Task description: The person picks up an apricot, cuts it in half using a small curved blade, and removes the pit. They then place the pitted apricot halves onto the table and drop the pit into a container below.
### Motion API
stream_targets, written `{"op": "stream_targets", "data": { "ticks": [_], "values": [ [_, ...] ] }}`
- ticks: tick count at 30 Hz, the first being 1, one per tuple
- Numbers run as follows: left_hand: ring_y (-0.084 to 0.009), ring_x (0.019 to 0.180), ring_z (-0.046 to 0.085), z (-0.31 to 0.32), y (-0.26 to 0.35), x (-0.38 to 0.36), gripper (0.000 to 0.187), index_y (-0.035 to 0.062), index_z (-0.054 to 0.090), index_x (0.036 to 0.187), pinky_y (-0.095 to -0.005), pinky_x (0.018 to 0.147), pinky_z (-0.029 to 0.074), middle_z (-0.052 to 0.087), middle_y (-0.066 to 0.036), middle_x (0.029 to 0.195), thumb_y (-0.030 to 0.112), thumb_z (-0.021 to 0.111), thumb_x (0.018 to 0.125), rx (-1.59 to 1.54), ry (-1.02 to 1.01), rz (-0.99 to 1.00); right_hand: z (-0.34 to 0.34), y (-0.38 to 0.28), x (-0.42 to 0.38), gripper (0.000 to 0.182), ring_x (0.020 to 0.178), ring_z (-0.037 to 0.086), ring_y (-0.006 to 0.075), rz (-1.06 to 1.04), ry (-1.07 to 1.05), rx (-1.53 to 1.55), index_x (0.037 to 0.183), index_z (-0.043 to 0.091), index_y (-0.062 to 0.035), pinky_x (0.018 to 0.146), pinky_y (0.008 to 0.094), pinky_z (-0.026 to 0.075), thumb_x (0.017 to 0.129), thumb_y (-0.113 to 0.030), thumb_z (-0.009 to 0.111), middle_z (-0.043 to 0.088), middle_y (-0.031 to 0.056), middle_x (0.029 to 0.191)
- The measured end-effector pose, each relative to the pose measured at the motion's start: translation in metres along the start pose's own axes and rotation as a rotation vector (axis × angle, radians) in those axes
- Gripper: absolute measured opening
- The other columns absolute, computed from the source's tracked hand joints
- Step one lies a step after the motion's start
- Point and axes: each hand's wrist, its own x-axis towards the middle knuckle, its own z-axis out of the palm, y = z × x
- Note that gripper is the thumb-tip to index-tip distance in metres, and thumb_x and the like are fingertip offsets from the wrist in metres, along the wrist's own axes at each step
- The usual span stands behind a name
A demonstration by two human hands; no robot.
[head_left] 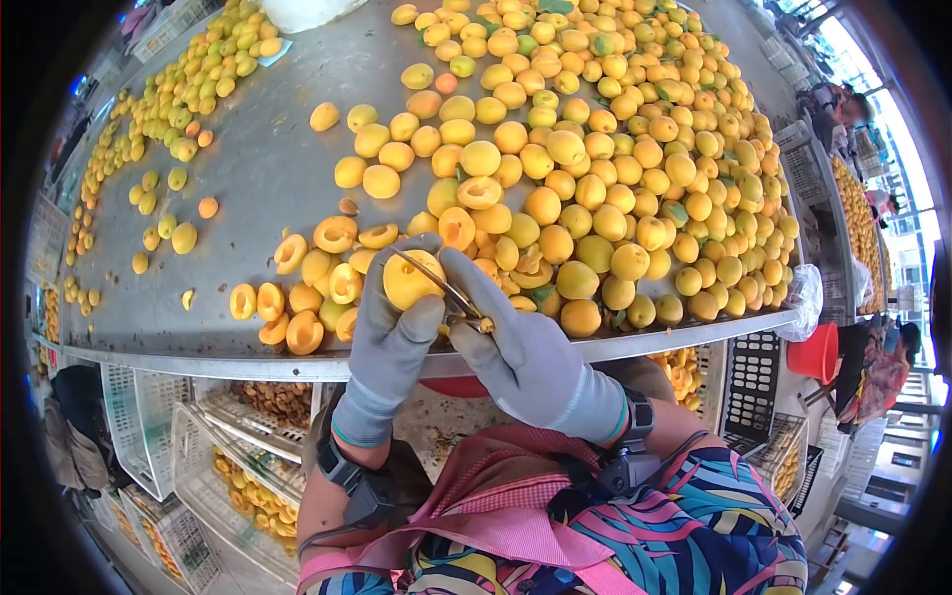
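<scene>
My gloved left hand (382, 352) is closed around a whole yellow apricot (409, 284), just over the table's front edge. In my gloved right hand (531, 362) is a small knife (452, 295) with a thin dark metal blade. The blade lies across the apricot's upper right side, and the knife's yellowish end shows between my fingers. Beside my left hand lie halved apricots (304, 332), several with the hollow facing up. A large heap of whole apricots (635, 198) spreads behind and to the right of my hands.
The metal table (248, 159) has a raised front rim. Greener apricots (188, 99) lie at its far left. Below stand a clear crate (213, 466) of apricot halves and a black crate (751, 382). A red bucket (815, 352) and other people are at the right.
</scene>
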Motion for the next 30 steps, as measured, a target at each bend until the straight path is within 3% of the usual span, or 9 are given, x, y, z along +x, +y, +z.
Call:
{"op": "stream_targets", "data": {
  "ticks": [2,6,8,12,15,21,27,30],
  "values": [
    [-0.0145,0.113,0.048,0.001,0.000,0.001,0.063,0.0004,0.040,0.132,-0.0284,0.095,0.041,0.049,-0.007,0.127,0.034,0.066,0.087,0.008,0.003,0.006,0.001,0.003,0.002,0.063,0.058,0.062,0.0331,-0.096,0.048,-0.055,0.144,0.024,-0.0022,0.055,0.0393,0.048,0.091,-0.019,0.054,0.059,0.0173,0.065],
    [-0.0148,0.112,0.049,0.004,0.002,-0.003,0.063,-0.0003,0.039,0.132,-0.0282,0.094,0.042,0.049,-0.008,0.126,0.036,0.065,0.087,-0.087,-0.004,-0.077,-0.007,-0.004,0.001,0.064,0.057,0.061,0.0320,-0.032,-0.024,-0.096,0.144,0.024,-0.0016,0.054,0.0394,0.048,0.090,-0.019,0.054,0.058,0.0160,0.063],
    [-0.0151,0.109,0.050,0.006,0.001,-0.002,0.064,-0.0006,0.039,0.133,-0.0283,0.093,0.043,0.050,-0.008,0.123,0.038,0.064,0.088,-0.031,-0.022,0.000,-0.007,-0.005,0.000,0.065,0.058,0.061,0.0313,0.019,-0.038,-0.087,0.144,0.023,-0.0018,0.053,0.0394,0.047,0.090,-0.018,0.054,0.057,0.0151,0.062],
    [-0.0152,0.107,0.050,0.007,0.002,-0.003,0.064,-0.0009,0.038,0.133,-0.0279,0.091,0.044,0.050,-0.008,0.121,0.038,0.063,0.089,0.054,0.002,-0.002,-0.005,0.001,0.001,0.065,0.058,0.062,0.0311,-0.048,0.004,-0.068,0.145,0.022,-0.0021,0.053,0.0392,0.047,0.090,-0.019,0.054,0.058,0.0150,0.062],
    [-0.0152,0.104,0.051,0.012,0.008,-0.006,0.061,-0.0012,0.038,0.132,-0.0275,0.088,0.045,0.050,-0.008,0.119,0.035,0.062,0.090,0.018,0.056,-0.081,-0.007,-0.005,0.002,0.066,0.058,0.062,0.0312,0.018,-0.033,-0.109,0.146,0.020,-0.0037,0.052,0.0389,0.048,0.090,-0.019,0.054,0.058,0.0150,0.063],
    [-0.0140,0.100,0.051,0.014,0.015,-0.004,0.054,-0.0011,0.038,0.130,-0.0272,0.086,0.046,0.051,-0.008,0.114,0.028,0.061,0.091,0.154,0.084,0.009,-0.007,-0.001,0.006,0.068,0.057,0.061,0.0310,0.018,-0.063,-0.108,0.147,0.018,-0.0067,0.051,0.0388,0.047,0.090,-0.019,0.054,0.058,0.0143,0.063],
    [-0.0137,0.099,0.052,0.005,0.019,-0.002,0.051,-0.0009,0.039,0.130,-0.0268,0.085,0.046,0.052,-0.008,0.113,0.024,0.061,0.090,0.233,-0.050,0.014,-0.010,0.002,0.005,0.068,0.056,0.060,0.0309,-0.038,-0.077,-0.060,0.147,0.018,-0.0062,0.050,0.0391,0.046,0.091,-0.020,0.054,0.057,0.0139,0.062],
    [-0.0136,0.098,0.053,0.007,0.020,0.001,0.051,-0.0008,0.039,0.130,-0.0266,0.084,0.047,0.052,-0.008,0.112,0.027,0.059,0.091,0.251,-0.052,0.016,-0.012,-0.004,0.009,0.066,0.060,0.062,0.0316,0.103,-0.178,-0.089,0.146,0.021,-0.0059,0.052,0.0389,0.048,0.091,-0.020,0.054,0.061,0.0157,0.069]
  ]
}}
